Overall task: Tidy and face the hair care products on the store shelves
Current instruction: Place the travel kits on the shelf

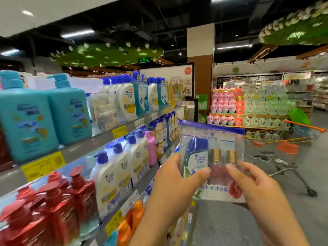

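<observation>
While both hands grip the clear travel-kit pouch (211, 157) at centre right of the frame, left hand (174, 181) and right hand (255, 189) have fingers clamped on its lower half. It hangs clear of the shelves (99, 139) at left. Best to find similar pouches, then set it upright, print facing the aisle.

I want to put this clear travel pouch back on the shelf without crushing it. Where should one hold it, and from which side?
Hold the pouch by its lower side edges, as the left hand and right hand do now, thumbs on the front. It is soft, flat and upright, and the small bottles sit low, so gripping there probably supports the weight; the blue top strip looks floppy.
</observation>
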Tool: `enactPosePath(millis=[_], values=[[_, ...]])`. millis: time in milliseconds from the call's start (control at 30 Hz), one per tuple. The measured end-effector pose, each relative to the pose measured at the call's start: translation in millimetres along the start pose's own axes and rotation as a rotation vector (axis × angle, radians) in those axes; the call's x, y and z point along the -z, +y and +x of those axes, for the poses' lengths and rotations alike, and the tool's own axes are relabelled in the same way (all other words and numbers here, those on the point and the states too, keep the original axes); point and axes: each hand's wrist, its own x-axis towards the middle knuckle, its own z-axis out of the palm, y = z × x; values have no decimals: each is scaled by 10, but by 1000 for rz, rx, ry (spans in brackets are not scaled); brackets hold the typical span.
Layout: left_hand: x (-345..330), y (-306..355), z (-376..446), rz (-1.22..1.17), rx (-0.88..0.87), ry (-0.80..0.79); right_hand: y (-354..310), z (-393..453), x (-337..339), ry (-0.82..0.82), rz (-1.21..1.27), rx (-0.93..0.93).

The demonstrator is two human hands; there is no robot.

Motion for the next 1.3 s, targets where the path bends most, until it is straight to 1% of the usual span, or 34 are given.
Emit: enactPosePath(millis=[200,333,400,600,733,800,833,900,967,1033,1133,1200,1300], values=[[-257,-398,1114,3,37,226,406,1530,-259,-236,10,39],[-265,-529,1612,44,68,372,557,2340,-533,-396,9,42],[-216,-590,1759,88,99,436,632,2614,-710,-470,20,35],[97,-699,1998,199,133,612,750,3053,-1386,-708,243,-7],[348,-705,2111,309,163,748,772,3192,-1867,-754,367,0],[503,-718,2164,369,148,898,749,3261,-2060,-766,405,20],[599,-724,2184,433,131,1002,738,3305,-2138,-756,421,28],[802,-703,2231,678,109,1206,735,3408,-2270,-723,442,42],[990,-680,2296,891,111,1321,759,3487,-2373,-703,447,52],[1152,-666,2389,996,183,1335,785,3549,-2459,-692,443,49],[1331,-688,2531,1024,363,1286,783,3649,-2571,-714,434,64],[1374,-708,2608,1052,419,1276,770,3731,-2622,-737,440,80],[1399,-701,2708,1109,472,1304,738,3847,-2695,-784,467,78]])
